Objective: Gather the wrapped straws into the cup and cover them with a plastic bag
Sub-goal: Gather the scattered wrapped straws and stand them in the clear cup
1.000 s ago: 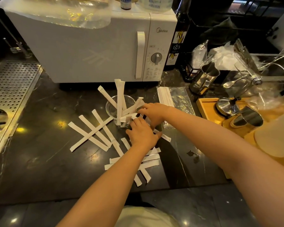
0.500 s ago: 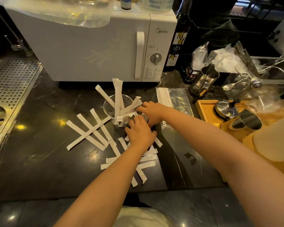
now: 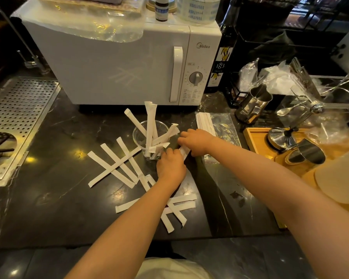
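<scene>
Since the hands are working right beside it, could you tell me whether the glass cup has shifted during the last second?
No. The glass cup stands in the same spot in front of the microwave, below its door handle.

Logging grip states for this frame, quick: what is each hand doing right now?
Left hand: closed around the near end of a wrapped straw beside the cup.
Right hand: closed on the same straw's far end.

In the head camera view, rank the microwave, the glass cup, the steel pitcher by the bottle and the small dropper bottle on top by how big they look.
1. Microwave, by far the largest.
2. and 3. Glass cup and steel pitcher look alike, so unranked.
4. Dropper bottle, smallest, partly cropped.
</scene>
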A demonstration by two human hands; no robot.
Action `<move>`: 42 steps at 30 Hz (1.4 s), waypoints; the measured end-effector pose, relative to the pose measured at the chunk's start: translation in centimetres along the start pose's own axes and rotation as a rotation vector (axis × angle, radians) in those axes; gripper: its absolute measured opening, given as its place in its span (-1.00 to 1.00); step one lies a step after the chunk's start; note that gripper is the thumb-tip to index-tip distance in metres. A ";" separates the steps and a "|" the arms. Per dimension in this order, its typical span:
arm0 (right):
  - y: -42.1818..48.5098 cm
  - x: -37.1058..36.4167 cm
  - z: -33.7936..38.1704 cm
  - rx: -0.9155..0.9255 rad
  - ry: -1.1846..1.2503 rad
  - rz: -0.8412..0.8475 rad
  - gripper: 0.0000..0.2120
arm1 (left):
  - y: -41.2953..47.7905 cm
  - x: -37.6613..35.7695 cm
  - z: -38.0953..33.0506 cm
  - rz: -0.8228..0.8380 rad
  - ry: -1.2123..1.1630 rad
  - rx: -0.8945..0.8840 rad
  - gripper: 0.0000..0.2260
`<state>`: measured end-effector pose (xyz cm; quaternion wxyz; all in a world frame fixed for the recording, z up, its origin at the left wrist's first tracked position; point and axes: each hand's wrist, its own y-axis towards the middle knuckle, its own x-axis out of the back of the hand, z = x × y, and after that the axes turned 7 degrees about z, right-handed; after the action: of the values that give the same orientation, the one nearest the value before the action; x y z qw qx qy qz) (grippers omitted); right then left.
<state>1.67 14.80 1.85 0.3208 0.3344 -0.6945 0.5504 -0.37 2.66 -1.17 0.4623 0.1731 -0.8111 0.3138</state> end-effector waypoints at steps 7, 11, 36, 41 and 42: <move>0.1 -0.3 0.8 0.021 -0.156 -0.023 -0.68 | -0.2 0.3 0.6 -0.024 0.094 -0.045 -0.76; -0.2 -0.4 1.0 0.006 -0.203 -0.002 -0.71 | -0.3 0.4 0.8 -0.011 0.137 -0.078 -0.76; -13.0 8.0 4.6 -0.146 0.697 -0.510 -0.75 | -7.8 4.7 0.5 0.194 -0.886 -0.445 -0.80; -13.0 9.3 8.0 -0.034 0.738 -0.552 -0.76 | -10.2 6.2 2.5 0.242 -1.069 -0.408 -0.78; -12.9 9.5 8.6 -0.010 0.748 -0.557 -0.76 | -10.5 6.4 2.9 0.235 -1.101 -0.408 -0.76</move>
<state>6.11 3.10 15.09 0.6863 0.2851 -0.4176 0.5227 0.48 -7.07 6.92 -0.0399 0.1271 -0.9889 0.0651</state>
